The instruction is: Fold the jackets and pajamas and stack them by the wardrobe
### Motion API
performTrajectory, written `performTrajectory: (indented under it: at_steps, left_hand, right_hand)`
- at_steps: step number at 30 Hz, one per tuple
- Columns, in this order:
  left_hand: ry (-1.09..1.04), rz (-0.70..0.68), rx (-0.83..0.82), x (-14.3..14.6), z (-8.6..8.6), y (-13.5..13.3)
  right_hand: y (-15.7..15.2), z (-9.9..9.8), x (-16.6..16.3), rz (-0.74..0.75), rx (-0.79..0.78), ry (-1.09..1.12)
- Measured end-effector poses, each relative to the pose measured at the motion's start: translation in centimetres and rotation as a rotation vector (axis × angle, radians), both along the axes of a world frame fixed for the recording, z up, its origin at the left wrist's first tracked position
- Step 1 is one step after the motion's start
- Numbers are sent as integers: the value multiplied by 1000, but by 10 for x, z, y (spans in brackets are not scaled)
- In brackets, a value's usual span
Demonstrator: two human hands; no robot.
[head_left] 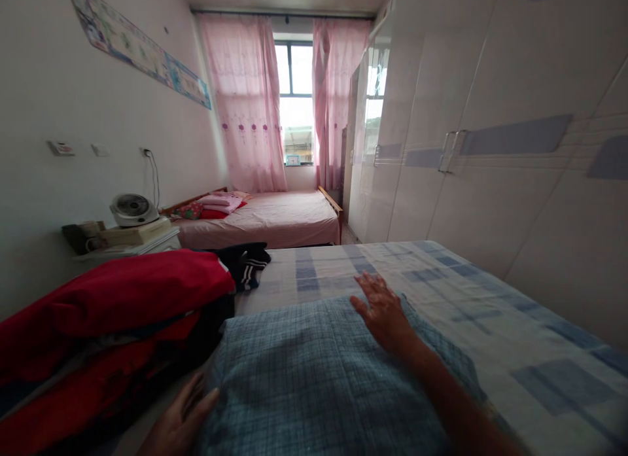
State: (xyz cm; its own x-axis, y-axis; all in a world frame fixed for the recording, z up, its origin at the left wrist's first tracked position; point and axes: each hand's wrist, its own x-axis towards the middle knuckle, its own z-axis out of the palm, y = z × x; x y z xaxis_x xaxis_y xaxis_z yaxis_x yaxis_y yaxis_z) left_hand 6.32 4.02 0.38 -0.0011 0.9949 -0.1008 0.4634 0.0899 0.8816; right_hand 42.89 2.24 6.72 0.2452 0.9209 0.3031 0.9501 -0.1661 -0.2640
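A blue checked piece of cloth (304, 371) lies spread in front of me on the bed, its far edge nearly straight. Whether it is a garment or a cover I cannot tell. My right hand (383, 312) rests on its far right part, palm down, with the fingers stretched out. Along the cloth's left edge is my left hand (179, 417), thumb and fingers apart; its lower part runs out of view. Left of the cloth lies a heap of clothes, with a red garment (147, 299) on top and a black one with white stripes (245, 263) behind.
The bed has a white and blue patterned sheet (471, 305). A small fan (133, 209) stands on a box on the bedside cabinet at left. A second bed with a pink sheet (279, 214) is by the window. White wardrobes (441, 201) line the right side.
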Motion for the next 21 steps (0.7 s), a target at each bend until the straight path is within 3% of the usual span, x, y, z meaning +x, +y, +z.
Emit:
performTrajectory:
  at_steps: [4, 7, 10, 16, 21]
  left_hand:
    - [-104, 14, -180, 7, 2, -6]
    - [-188, 51, -265, 15, -2, -1]
    - [-269, 40, -245, 23, 9, 5]
    - [-392, -45, -175, 62, 75, -14]
    - [-542, -349, -106, 133, 127, -27]
  right_hand:
    - [-1, -6, -40, 204, 27, 49]
    - [3, -26, -53, 282, -138, 92]
    - [-1, -35, -51, 333, -244, 119]
    - [-36, -39, -43, 316, -151, 95]
    - [-52, -37, -38, 383, -129, 155]
